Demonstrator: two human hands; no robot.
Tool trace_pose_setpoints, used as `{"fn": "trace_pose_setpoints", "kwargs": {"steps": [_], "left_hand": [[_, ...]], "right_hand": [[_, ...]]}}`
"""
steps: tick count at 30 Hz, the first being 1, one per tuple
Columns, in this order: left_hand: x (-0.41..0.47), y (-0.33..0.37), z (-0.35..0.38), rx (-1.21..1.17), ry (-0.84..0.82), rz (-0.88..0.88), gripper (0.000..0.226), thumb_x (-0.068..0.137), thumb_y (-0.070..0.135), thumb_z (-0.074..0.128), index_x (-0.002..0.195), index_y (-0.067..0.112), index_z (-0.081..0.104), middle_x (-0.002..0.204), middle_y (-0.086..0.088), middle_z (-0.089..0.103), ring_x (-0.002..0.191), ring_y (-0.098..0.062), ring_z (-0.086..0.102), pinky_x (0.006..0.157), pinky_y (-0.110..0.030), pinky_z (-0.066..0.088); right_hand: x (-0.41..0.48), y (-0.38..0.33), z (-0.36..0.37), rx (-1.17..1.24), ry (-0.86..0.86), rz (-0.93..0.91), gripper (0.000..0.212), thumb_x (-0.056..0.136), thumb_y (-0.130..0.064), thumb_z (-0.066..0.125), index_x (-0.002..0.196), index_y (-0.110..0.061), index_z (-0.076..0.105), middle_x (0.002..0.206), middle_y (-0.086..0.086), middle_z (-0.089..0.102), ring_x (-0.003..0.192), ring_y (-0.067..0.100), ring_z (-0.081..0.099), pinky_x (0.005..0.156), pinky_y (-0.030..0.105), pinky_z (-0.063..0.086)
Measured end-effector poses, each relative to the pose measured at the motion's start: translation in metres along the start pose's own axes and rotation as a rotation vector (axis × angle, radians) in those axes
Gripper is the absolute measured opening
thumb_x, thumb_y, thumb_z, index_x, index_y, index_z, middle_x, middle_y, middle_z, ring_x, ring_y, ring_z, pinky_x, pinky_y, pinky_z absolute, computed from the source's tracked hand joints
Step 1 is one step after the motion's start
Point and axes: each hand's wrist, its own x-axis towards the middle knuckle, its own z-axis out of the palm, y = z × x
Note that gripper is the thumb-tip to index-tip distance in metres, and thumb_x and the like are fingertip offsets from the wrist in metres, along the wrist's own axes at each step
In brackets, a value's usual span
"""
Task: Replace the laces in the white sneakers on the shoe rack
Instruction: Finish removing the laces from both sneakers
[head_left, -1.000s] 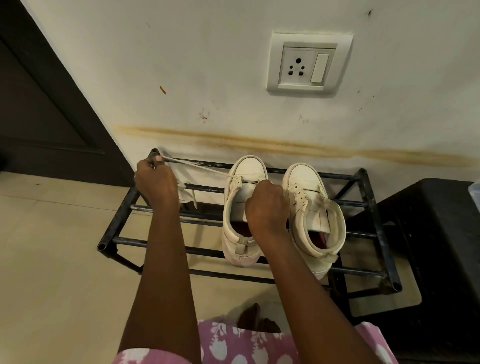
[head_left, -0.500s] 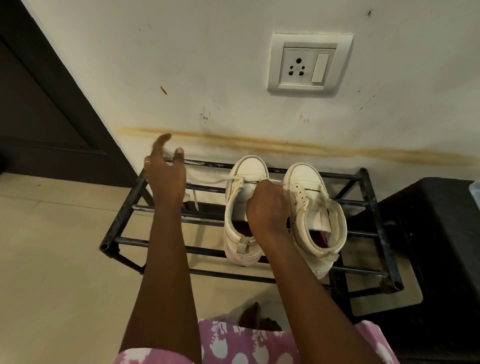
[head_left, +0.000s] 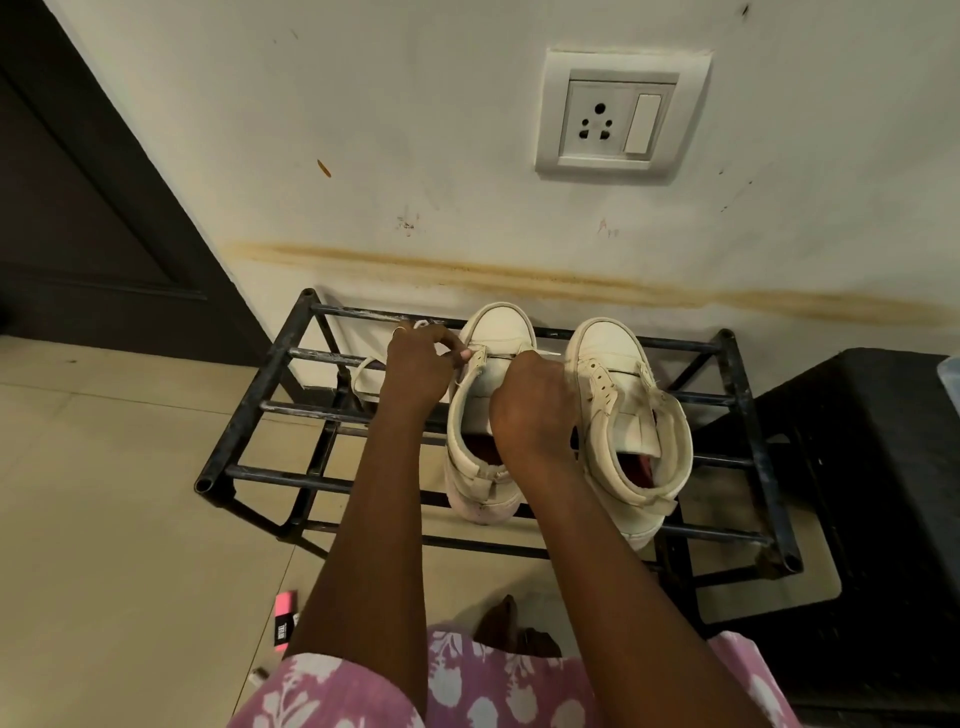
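Left hand (head_left: 418, 371) pinches the lace (head_left: 362, 365) — best pull slowly, straight out — while right hand (head_left: 530, 410) grips the sneaker (head_left: 498, 332).

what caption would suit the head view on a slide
Left hand pinches a white lace at a white sneaker on the black shoe rack, right hand on its tongue.

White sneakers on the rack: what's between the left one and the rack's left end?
Head view: the left hand and a loop of white lace over the rack bars.
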Motion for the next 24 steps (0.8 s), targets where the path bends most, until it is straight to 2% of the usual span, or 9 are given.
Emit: {"fn": "trace_pose_setpoints", "kwargs": {"steps": [6,12,14,15,17,19,20,22,24], "left_hand": [[0.001,-0.001,-0.001,-0.041,0.096,-0.061,0.009,0.088,0.006,0.058,0.09,0.007,0.066,0.121,-0.019,0.052,0.11,-0.024,0.046,0.062,-0.013,0.022],[0.008,-0.023,-0.032,-0.072,0.297,-0.196,0.021,0.092,0.004,0.045,0.106,0.003,0.061,0.115,-0.02,0.056,0.073,-0.015,0.05,0.063,-0.02,0.036],[0.008,-0.026,-0.046,-0.094,0.345,-0.213,0.024,0.096,0.006,0.041,0.113,0.002,0.058,0.105,-0.015,0.056,0.069,-0.011,0.047,0.055,-0.012,0.034],[0.007,-0.026,-0.053,-0.109,0.35,-0.204,0.024,0.097,0.008,0.041,0.114,0.003,0.057,0.1,-0.012,0.053,0.066,-0.007,0.044,0.05,-0.009,0.033],[0.006,-0.022,-0.061,-0.203,0.329,-0.163,0.021,0.098,0.011,0.041,0.111,0.005,0.056,0.099,-0.011,0.054,0.07,-0.006,0.048,0.053,-0.007,0.035],[0.005,-0.017,-0.065,-0.299,0.264,-0.107,0.02,0.099,0.014,0.04,0.108,0.006,0.056,0.098,-0.012,0.057,0.078,-0.015,0.054,0.062,-0.019,0.041],[0.005,-0.015,-0.067,-0.34,0.217,-0.082,0.019,0.099,0.013,0.04,0.104,0.005,0.057,0.09,-0.008,0.056,0.074,-0.015,0.052,0.061,-0.021,0.04],[0.002,-0.005,-0.073,-0.505,0.134,-0.049,0.021,0.097,0.007,0.04,0.084,0.008,0.056,0.067,0.001,0.046,0.057,-0.008,0.043,0.055,-0.022,0.033],[-0.005,0.011,-0.081,-0.706,0.061,-0.028,0.028,0.094,0.002,0.039,0.072,0.012,0.05,0.058,0.005,0.038,0.048,-0.004,0.035,0.052,-0.023,0.028]], "right_hand": [[-0.001,0.0,0.0,0.001,-0.013,0.005,0.023,0.095,-0.005,0.045,0.114,-0.003,0.058,0.111,0.013,0.063,0.102,0.027,0.062,0.066,0.026,0.037],[-0.002,0.001,-0.001,0.02,-0.009,0.012,0.022,0.096,-0.006,0.045,0.113,-0.003,0.059,0.111,0.014,0.063,0.101,0.028,0.062,0.065,0.026,0.037],[-0.002,0.0,-0.001,0.024,-0.01,0.013,0.022,0.095,-0.006,0.046,0.113,-0.003,0.059,0.11,0.013,0.063,0.1,0.027,0.063,0.065,0.026,0.038],[-0.001,0.0,-0.001,0.027,-0.005,0.013,0.022,0.095,-0.007,0.046,0.113,-0.003,0.059,0.11,0.013,0.063,0.1,0.027,0.063,0.065,0.027,0.04],[-0.002,0.0,-0.001,0.043,-0.005,0.016,0.022,0.095,-0.007,0.047,0.112,-0.003,0.06,0.109,0.013,0.064,0.099,0.027,0.064,0.067,0.028,0.043],[-0.001,0.001,-0.002,0.08,-0.033,0.019,0.021,0.093,-0.009,0.05,0.111,-0.003,0.061,0.108,0.012,0.064,0.098,0.027,0.064,0.067,0.027,0.043],[0.0,0.0,-0.004,0.114,-0.049,0.018,0.021,0.093,-0.011,0.051,0.11,-0.003,0.061,0.107,0.012,0.064,0.098,0.027,0.063,0.067,0.027,0.043],[0.003,-0.003,-0.009,0.202,-0.049,-0.027,0.025,0.092,-0.015,0.052,0.113,-0.003,0.059,0.111,0.013,0.062,0.107,0.029,0.058,0.08,0.032,0.048],[0.007,-0.007,-0.016,0.281,-0.071,-0.165,0.04,0.09,-0.012,0.053,0.129,-0.004,0.048,0.134,0.014,0.049,0.129,0.03,0.04,0.105,0.039,0.036]]}}
